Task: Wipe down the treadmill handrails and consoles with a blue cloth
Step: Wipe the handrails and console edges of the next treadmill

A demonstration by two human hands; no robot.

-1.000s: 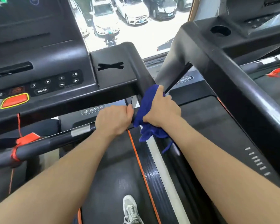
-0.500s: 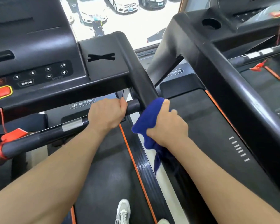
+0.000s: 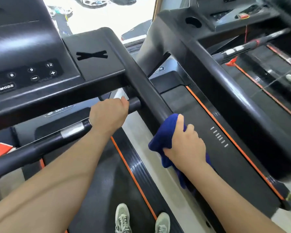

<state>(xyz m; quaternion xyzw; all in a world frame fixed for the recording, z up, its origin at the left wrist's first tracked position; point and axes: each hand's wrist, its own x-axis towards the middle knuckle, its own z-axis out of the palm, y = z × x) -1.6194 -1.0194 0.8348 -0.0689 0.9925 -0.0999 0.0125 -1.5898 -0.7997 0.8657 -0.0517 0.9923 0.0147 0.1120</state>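
Observation:
My right hand (image 3: 186, 140) grips a bunched blue cloth (image 3: 165, 132) wrapped around the black right handrail (image 3: 141, 81) of the treadmill, well below the console. My left hand (image 3: 107, 115) holds the front crossbar (image 3: 49, 145), fingers curled over it beside the rail. The black console (image 3: 32, 47) with round number buttons and a MODE key fills the upper left. A tail of the cloth hangs under my right wrist.
A second treadmill (image 3: 217, 73) stands close on the right, its handrail parallel to mine, with a cup hole and a red safety clip. Orange-edged belt (image 3: 97, 190) and my grey shoes (image 3: 123, 219) lie below. Parked cars show through the window ahead.
My right hand has slid the cloth down the right handrail toward me. My left hand stays on the crossbar. The view has shifted to the right.

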